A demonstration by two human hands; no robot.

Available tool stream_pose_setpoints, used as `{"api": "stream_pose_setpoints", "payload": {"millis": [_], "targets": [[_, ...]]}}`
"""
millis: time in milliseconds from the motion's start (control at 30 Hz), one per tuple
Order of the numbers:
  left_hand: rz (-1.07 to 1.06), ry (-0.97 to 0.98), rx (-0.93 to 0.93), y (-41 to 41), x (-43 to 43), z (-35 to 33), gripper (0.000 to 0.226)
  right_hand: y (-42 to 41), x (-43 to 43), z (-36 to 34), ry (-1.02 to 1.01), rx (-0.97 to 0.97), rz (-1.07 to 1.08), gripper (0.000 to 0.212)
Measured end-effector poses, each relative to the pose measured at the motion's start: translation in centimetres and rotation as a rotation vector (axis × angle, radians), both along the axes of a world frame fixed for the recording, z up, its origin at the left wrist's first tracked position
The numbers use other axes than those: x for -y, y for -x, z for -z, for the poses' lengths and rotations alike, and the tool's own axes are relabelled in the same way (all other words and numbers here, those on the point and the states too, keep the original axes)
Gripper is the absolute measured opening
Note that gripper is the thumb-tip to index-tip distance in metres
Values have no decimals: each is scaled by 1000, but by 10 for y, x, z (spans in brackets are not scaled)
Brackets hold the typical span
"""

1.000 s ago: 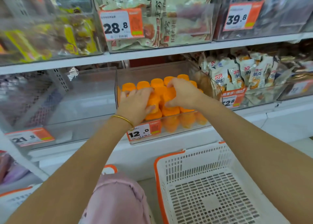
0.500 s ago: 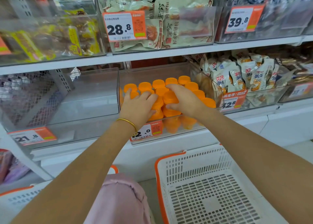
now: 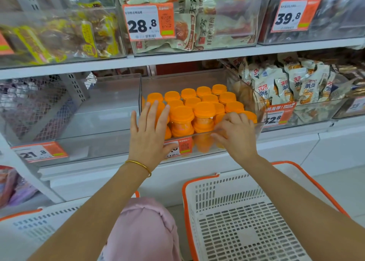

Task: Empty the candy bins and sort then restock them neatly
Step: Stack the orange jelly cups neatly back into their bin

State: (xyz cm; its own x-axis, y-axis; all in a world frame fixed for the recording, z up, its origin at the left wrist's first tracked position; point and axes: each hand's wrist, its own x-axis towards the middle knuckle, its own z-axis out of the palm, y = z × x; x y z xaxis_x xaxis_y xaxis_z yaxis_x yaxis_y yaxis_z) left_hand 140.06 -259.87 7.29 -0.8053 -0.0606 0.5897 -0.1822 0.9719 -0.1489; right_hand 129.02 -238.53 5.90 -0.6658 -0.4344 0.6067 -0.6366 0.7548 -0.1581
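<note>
– In the clear rectangular plastic bin (image 3: 183, 81) on the middle shelf, we have the small translucent cups with round orange lids (image 3: 204, 110) packed in rows, with at least two more stacked on top at the front. Where are our hands?

– Both at the bin's front. Our left hand (image 3: 150, 134) lies flat against the bin's front left corner, fingers straight and spread, holding nothing; the fingertips reach the nearest lids. Our right hand (image 3: 237, 136) is at the bin's front right, fingers curled down at the front wall. We cannot tell whether they hook the rim or pinch a cup.

– How will the cups handle?

– Light, we judge, and stiff at the lid, but thin-walled and smooth below. Squeeze the body and it may buckle or slip. We would take each by the lid's edge, thumb against two fingers, or press several together between flat palms.

– And the stacked ones?

– Tippy. They stand on other lids, not on the bin's floor, so a nudge from either hand could topple them over the low front wall.

– Where would they land?

– Below and in front of the bin stands the white slotted plastic basket with an orange rim (image 3: 217, 185). Restocking looks nearly done to us: the rows are straight, and the orange-and-white price tag (image 3: 180, 147) on the bin's front is partly hidden by our left thumb.
</note>
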Motion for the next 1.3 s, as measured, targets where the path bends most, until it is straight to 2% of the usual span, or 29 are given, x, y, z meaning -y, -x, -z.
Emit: {"api": "stream_pose_setpoints", "payload": {"millis": [167,300,533,933,1033,1133,1200,1300], "targets": [[-21,-61,-16,4,5,1,117,8,4,2,197,102,-101,13],[-51,-119,-20,13,15,1,120,16,11,2,253,131,-123,16],[-98,-259,-7,29,35,-4,119,31,30,-4,295,170,-90,9],[-147,-276,37,46,36,2,116,54,44,5,253,198,-64,10],[-76,-237,-132,36,30,10,103,54,43,7,248,177,-57,12],[98,-328,-300,8,-6,29,69,52,39,3,237,155,-95,18],[212,-354,-173,-8,-41,51,52,44,27,3,256,150,-116,27],[127,-488,314,-15,-89,90,58,18,1,22,334,171,-144,30]]}}
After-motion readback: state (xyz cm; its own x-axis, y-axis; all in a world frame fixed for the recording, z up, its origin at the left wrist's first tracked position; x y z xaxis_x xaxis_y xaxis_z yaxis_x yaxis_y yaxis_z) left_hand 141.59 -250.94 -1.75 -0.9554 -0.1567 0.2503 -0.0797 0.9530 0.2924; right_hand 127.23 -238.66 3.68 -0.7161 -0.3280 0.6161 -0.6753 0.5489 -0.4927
